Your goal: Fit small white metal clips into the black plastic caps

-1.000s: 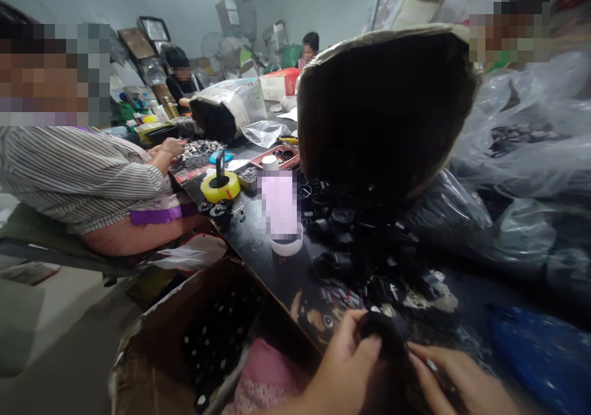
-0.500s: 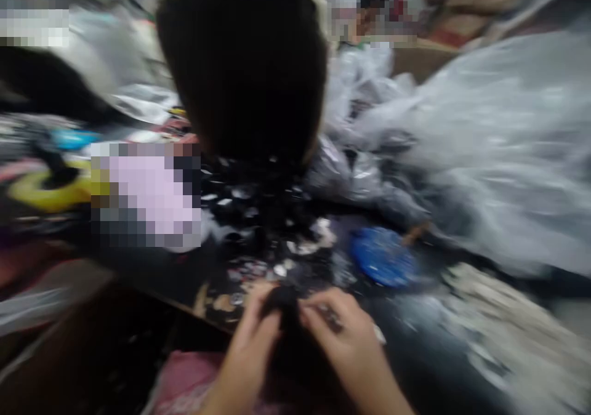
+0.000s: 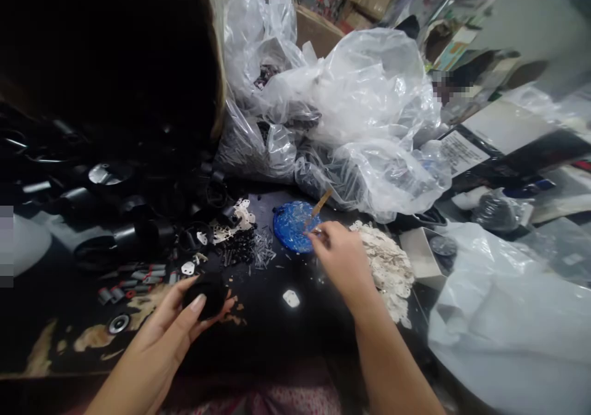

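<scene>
I hold one black part (image 3: 206,295) in my left hand (image 3: 178,322), my thumb laid across it and my fingers wrapped around its sides. It is round, dark all over and dull; its finer details are lost in shadow. It sits above the tabletop (image 3: 268,335), toward the near edge. My right hand (image 3: 344,255) reaches farther in, its fingertips bunched at the right rim of one blue dish (image 3: 281,233); I cannot tell whether they pinch anything. One flat wooden stick (image 3: 322,202) leans out of the dish toward the far edge.

Between my hands lies one white plate (image 3: 290,298), and one metal ring (image 3: 119,323) rests toward the near left corner. Left of the dish are two small piles, one of black screws (image 3: 235,247) and one of silver screws (image 3: 263,249), and right of my wrist one heap of pale plates (image 3: 388,267), all too crowded to count singly.
</scene>
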